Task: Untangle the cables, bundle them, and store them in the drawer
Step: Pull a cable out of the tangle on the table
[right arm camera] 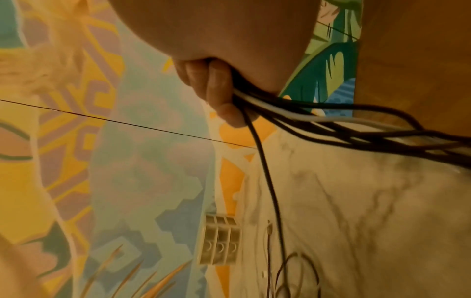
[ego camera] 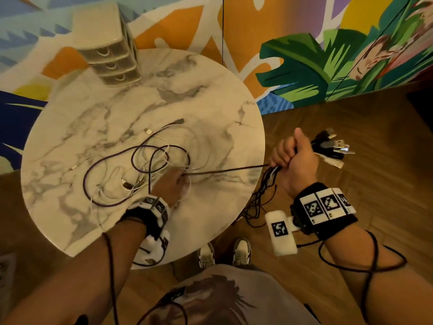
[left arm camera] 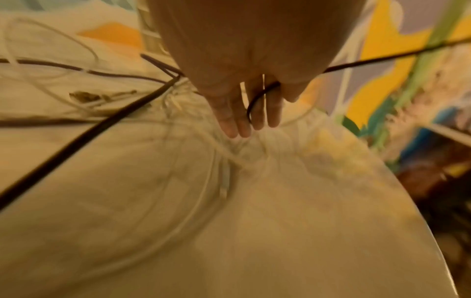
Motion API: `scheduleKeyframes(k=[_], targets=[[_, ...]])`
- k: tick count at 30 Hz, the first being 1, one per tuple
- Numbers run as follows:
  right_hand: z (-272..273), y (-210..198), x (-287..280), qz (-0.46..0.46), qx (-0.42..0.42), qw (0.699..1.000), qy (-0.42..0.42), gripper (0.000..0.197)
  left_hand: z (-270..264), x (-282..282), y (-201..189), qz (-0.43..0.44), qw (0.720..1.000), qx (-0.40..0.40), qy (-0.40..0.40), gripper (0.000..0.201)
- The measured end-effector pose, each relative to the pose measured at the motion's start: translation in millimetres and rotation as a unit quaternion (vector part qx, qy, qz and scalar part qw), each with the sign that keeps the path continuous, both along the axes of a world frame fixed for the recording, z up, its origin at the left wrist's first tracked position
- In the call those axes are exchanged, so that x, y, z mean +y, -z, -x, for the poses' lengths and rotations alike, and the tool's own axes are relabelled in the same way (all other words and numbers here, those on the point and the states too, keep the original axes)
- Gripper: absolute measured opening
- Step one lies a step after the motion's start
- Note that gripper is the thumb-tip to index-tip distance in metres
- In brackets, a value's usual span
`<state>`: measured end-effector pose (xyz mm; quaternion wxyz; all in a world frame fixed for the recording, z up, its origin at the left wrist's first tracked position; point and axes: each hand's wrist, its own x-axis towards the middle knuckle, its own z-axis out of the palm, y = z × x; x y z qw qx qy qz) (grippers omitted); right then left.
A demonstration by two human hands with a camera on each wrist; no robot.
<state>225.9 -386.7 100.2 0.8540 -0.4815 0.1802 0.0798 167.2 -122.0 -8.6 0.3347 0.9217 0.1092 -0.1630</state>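
1. Head view: the right hand (ego camera: 294, 160) is a closed fist held off the edge of the round marble table (ego camera: 234, 95), gripping a gathered bunch of cables (ego camera: 332, 148) whose plugs stick out past the thumb side while the tails hang toward the floor. One dark cable (ego camera: 225, 170) runs taut from that fist to the left hand (ego camera: 171, 184), which lies low on the tabletop at the edge of the tangle (ego camera: 140, 165) of dark and white leads. The small drawer unit (ego camera: 110, 57) stands at the far rim, all three drawers shut
2. Left wrist view: the fingers (left arm camera: 274, 113) point down nearly straight, and the dark cable loops between two of them; whether they pinch it is unclear through the blur. White leads (left arm camera: 224, 161) lie under the fingertips
3. Right wrist view: the curled fingers (right arm camera: 216, 86) wrap black and white cords, and one strand drops toward the table
4. Progress, as I judge it: several cables look freed and collected, the pile remains knotted, nothing is bundled or stored
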Motion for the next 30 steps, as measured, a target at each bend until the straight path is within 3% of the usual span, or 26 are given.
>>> scheduleKeyframes(k=[3, 6, 9, 12, 16, 18, 21, 23, 26, 28, 30], targets=[[2.1, -4.8, 1.2, 0.126, -0.034, 0.991, 0.004, 0.058, -25.2, 2.7, -28.2, -0.058, 0.997, -0.033, -0.034, 0.031], [16.1, -4.6, 16.2, 0.312, -0.060, 0.938, -0.137, 0.048, -25.6, -31.2, -70.1, -0.151, 0.980, -0.129, 0.031, 0.035], [26.3, -2.1, 34.1, 0.339, -0.055, 0.888, -0.307, 0.038, -15.1, -72.0, -100.4, -0.237, 0.949, -0.179, 0.103, 0.035], [26.5, 2.4, 41.7, 0.366, -0.029, 0.857, -0.361, 0.055, -2.2, -94.0, -112.4, -0.247, 0.939, -0.187, 0.151, 0.023], [18.9, 9.2, 39.4, 0.329, -0.003, 0.889, -0.318, 0.051, 4.9, -100.3, -100.5, -0.169, 0.959, -0.186, 0.133, 0.019], [15.1, 7.4, 36.6, 0.304, -0.012, 0.907, -0.292, 0.042, 8.8, -94.0, -79.2, -0.102, 0.979, -0.129, 0.122, 0.025], [6.9, 4.6, 27.1, 0.283, -0.028, 0.929, -0.236, 0.043, 23.1, -60.6, -37.6, 0.009, 0.995, -0.028, 0.091, 0.025], [1.1, 2.1, 17.7, 0.291, -0.052, 0.935, -0.193, 0.046, 27.3, -29.3, -15.8, -0.006, 0.998, 0.028, 0.060, 0.024], [-1.5, -1.0, 10.1, 0.275, -0.067, 0.949, -0.137, 0.046, 15.0, 1.8, -12.5, -0.075, 0.997, 0.036, -0.001, 0.031], [1.0, -0.1, 13.0, 0.238, -0.066, 0.959, -0.138, 0.045, 2.8, 0.1, -31.5, -0.151, 0.988, -0.027, -0.014, 0.032], [7.9, 5.9, 23.2, 0.224, -0.063, 0.955, -0.184, 0.047, -1.5, -21.2, -56.5, -0.226, 0.961, -0.155, 0.029, 0.019]])
